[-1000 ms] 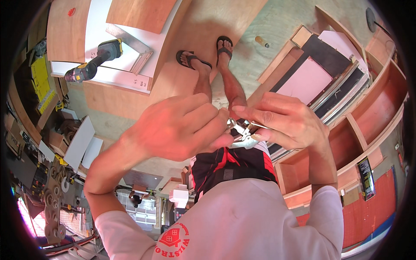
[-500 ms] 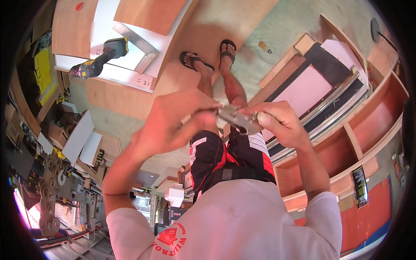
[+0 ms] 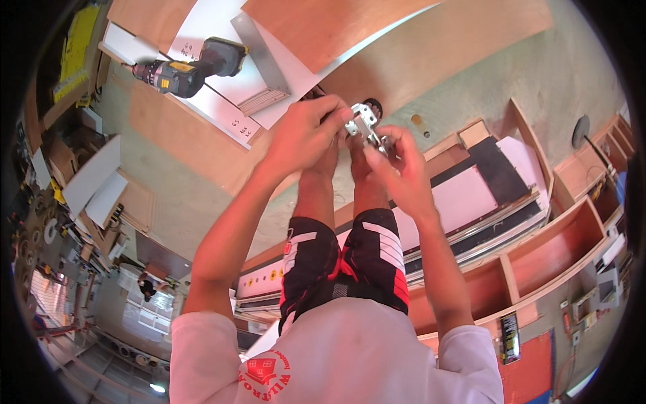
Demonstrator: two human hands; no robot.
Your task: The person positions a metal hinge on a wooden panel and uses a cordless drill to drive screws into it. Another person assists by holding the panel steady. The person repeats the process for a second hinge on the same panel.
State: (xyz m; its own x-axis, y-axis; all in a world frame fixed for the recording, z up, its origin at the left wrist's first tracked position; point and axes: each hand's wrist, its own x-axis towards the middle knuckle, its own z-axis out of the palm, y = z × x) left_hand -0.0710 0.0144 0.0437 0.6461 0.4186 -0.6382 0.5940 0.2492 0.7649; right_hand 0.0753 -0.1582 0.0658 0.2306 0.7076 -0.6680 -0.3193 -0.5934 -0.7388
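Note:
A silver metal cabinet hinge (image 3: 365, 122) is held between my two hands, out in front of me above my feet. My left hand (image 3: 307, 129) pinches its upper left end between thumb and fingers. The fingers of my right hand (image 3: 404, 172) close round its lower right end, where the arm and screws of the hinge show in part. Both forearms reach forward, and the hinge partly hides one of my sandals (image 3: 372, 106).
A cordless drill (image 3: 185, 75) lies on white panels (image 3: 225, 124) at the upper left, beside a grey strip (image 3: 259, 54). Plywood sheets (image 3: 323, 27) lie ahead. On the right stand stacked panels (image 3: 464, 192) and an open wooden cabinet frame (image 3: 552, 252). A small bottle-like object (image 3: 417, 121) lies on the floor.
Both hands have moved forward, farther from my body, with the hinge. The hinge is turned to show a brighter face, and the whole view has shifted.

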